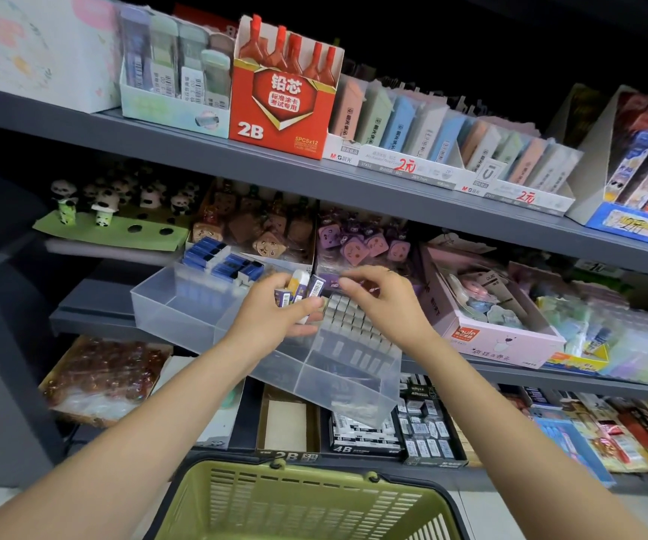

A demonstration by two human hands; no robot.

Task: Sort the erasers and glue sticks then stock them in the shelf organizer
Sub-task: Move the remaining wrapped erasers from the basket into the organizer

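Note:
A clear plastic shelf organizer juts out from the middle shelf, split into compartments. Blue-sleeved erasers fill the back of its left compartment. Rows of grey-wrapped erasers fill its right compartment. My left hand grips a bunch of items over the organizer: a white glue stick with an orange band and small purple-sleeved erasers. My right hand hovers just right of the bunch, fingertips pinching a small purple eraser at its top.
A green shopping basket sits low in front of me. Boxes of 4B and 2B erasers stand on the shelf below. A pink box lies right of the organizer. Pencil-lead boxes line the upper shelf.

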